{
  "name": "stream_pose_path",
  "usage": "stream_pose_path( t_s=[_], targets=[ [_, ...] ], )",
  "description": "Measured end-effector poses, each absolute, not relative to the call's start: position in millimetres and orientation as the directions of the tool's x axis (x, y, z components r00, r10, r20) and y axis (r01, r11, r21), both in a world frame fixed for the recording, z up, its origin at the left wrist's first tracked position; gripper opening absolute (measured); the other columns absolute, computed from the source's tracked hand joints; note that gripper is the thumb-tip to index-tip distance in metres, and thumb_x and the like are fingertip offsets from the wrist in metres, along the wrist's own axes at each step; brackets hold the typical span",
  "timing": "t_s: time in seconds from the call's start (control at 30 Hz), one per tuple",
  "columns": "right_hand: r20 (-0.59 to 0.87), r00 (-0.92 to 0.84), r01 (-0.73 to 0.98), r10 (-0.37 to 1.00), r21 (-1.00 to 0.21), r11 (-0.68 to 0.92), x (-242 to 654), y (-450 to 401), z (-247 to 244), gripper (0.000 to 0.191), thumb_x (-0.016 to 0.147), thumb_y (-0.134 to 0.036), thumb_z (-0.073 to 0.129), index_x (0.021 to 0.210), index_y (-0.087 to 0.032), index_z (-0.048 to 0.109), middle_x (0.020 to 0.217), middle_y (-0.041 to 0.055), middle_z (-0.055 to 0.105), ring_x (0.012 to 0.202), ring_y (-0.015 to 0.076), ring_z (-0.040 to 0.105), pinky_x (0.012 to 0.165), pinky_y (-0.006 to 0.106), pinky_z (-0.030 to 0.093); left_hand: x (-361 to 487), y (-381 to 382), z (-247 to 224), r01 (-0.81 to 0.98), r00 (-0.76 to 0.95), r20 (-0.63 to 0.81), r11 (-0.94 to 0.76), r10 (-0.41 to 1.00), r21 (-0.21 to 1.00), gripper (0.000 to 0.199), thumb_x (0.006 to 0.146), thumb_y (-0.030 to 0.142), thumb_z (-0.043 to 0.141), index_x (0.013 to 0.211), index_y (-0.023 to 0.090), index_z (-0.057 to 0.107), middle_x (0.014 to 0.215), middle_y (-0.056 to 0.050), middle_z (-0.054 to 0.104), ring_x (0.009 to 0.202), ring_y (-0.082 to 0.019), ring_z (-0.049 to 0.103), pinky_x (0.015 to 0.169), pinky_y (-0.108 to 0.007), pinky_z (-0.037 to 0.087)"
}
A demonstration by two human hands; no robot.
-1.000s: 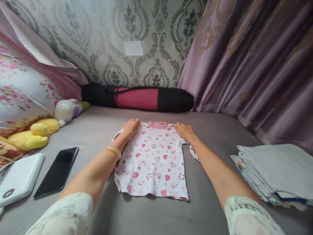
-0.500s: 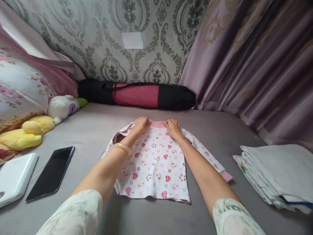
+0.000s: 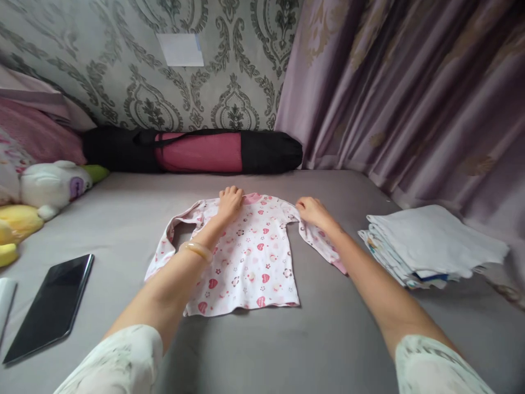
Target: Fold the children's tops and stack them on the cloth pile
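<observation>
A child's long-sleeved shirt [image 3: 256, 257], white with pink hearts and flowers and a pink collar, lies spread on the grey sheet, hem towards me. My left hand [image 3: 231, 202] is at the shoulder beside the collar, fingers bent together over the fabric. On the other side my right hand [image 3: 315, 212] pinches the upper edge of the right sleeve, whose pink cuff [image 3: 340, 267] points down to the right. The left sleeve [image 3: 165, 246] bends outward and is partly covered by my left forearm.
On the right sits a stack of folded clothes [image 3: 435, 238]. A black phone [image 3: 51, 306] and a white device [image 3: 5, 306] lie on the left, below plush toys [image 3: 51, 186]. A black and pink rolled bag [image 3: 200, 152] runs along the wall beside the curtain [image 3: 348, 93].
My right hand has moved from the collar out to the right sleeve, which is now lifted away from the body. My left hand stays near the collar. The view has turned right.
</observation>
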State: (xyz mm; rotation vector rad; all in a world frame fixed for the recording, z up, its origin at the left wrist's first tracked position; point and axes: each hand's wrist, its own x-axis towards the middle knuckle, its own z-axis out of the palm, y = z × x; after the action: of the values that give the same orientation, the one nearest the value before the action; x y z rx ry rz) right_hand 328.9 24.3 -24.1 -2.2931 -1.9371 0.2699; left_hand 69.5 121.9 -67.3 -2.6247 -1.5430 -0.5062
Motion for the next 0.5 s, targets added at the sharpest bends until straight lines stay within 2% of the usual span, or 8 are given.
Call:
stream_pose_path(
  t_s=[0.07,0.13,0.27,0.4,0.5],
  targets=[
    [-0.194,0.236,0.958,0.952,-0.116,-0.261,347.9,-9.5,-18.4,0.031,0.094,-0.028,0.042,0.099,-0.018,0.071,0.099,0.0120,0.073,0.095,0.0236,0.066,0.074,0.028,0.041,90.5,113.8,-66.5,0.778,0.544,0.276,-0.600,0.792,0.186,0.027,0.097,0.025,0.038,0.102,0.018,0.064,0.110,-0.012,0.063,0.105,-0.027,0.055,0.089,-0.041,0.038],
    [-0.271,0.301,0.946,0.914,-0.034,-0.322,358.7,-39.4,-16.0,0.031,0.093,-0.032,0.044,0.101,-0.018,0.070,0.101,0.0133,0.072,0.095,0.0247,0.067,0.072,0.028,0.041,113.9,106.4,-68.5,0.680,0.636,0.270,-0.690,0.723,0.248,0.025,0.094,0.021,0.040,0.097,0.017,0.065,0.105,-0.011,0.065,0.101,-0.025,0.057,0.089,-0.039,0.040],
    [-0.289,0.387,0.921,0.876,0.084,-0.379,366.3,-79.0,-16.4,0.033,0.091,-0.034,0.047,0.110,-0.017,0.067,0.116,0.0167,0.068,0.105,0.0283,0.064,0.075,0.032,0.042,154.2,94.9,-80.3,0.566,0.690,0.293,-0.746,0.662,0.352,0.024,0.087,0.013,0.044,0.093,0.013,0.067,0.098,-0.012,0.067,0.095,-0.023,0.060,0.089,-0.036,0.044],
    [-0.287,0.432,0.901,0.855,0.095,-0.423,376.4,-95.6,-20.3,0.038,0.086,-0.042,0.052,0.111,-0.017,0.066,0.112,0.0162,0.069,0.102,0.0293,0.065,0.071,0.032,0.041,172.2,84.7,-94.2,0.589,0.605,0.325,-0.683,0.727,0.431,0.023,0.089,0.018,0.045,0.102,0.014,0.064,0.105,-0.013,0.065,0.102,-0.024,0.058,0.094,-0.038,0.045],
    [-0.303,0.387,0.916,0.871,0.016,-0.401,386.2,-98.7,-23.0,0.031,0.081,-0.044,0.057,0.095,-0.019,0.069,0.096,0.0109,0.072,0.087,0.0241,0.066,0.061,0.028,0.037,173.5,77.8,-98.5,0.604,0.564,0.344,-0.659,0.751,0.448,0.027,0.092,0.024,0.043,0.112,0.016,0.061,0.116,-0.012,0.062,0.109,-0.025,0.055,0.098,-0.041,0.043]
  ],
)
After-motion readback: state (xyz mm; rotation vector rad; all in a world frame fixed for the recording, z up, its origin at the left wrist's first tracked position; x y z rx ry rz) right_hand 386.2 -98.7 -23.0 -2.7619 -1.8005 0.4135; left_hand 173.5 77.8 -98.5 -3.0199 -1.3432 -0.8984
